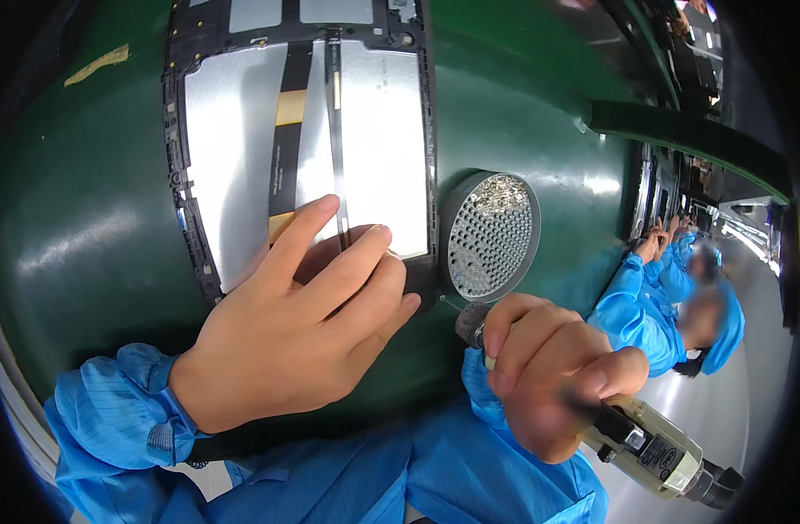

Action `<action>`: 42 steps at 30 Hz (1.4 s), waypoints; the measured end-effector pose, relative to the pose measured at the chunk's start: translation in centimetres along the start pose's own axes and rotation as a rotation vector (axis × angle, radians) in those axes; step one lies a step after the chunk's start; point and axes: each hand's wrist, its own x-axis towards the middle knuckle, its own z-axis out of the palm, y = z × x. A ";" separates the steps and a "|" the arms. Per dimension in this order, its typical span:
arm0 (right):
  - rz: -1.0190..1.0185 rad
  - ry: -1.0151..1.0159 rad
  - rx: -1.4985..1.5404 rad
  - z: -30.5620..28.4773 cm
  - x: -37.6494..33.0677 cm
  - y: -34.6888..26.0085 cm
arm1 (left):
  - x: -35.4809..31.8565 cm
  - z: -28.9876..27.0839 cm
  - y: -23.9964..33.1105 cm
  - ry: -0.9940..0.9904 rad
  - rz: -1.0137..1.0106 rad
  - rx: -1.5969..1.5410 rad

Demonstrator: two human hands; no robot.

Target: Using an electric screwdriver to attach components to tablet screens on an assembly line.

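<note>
An opened tablet housing [387, 131] with a silver metal plate and black rim lies in front of me. A wide black-and-gold ribbon cable [285, 162] and a thinner strip [336, 113] run down its middle. My left hand [286, 336] rests over the near end of the housing, fingers apart, holding nothing that I can see. What lies under the palm is hidden. To the right, my right hand [548, 371] is wrapped round a beige electric screwdriver [653, 450], its dark knurled nose pointing left. The screwdriver's tip is not plainly visible.
Beside the housing stands a round grey dish [534, 249] with a perforated plate and many tiny screws [498, 194]. A yellowish scrap [97, 66] lies on the green work surface [85, 201] at far left. Co-workers in blue [631, 306] sit farther right, past a green bar [688, 131].
</note>
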 end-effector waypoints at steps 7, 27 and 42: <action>-0.011 -0.003 0.011 0.4 -0.3 0.5 | -0.2 0.1 -0.1 0.006 0.041 0.051; -0.059 0.013 0.062 -0.9 -0.3 1.1 | -0.3 0.3 0.0 0.023 0.021 0.020; -0.054 0.200 0.133 -2.2 1.8 3.2 | -0.4 0.1 0.3 0.031 0.025 0.025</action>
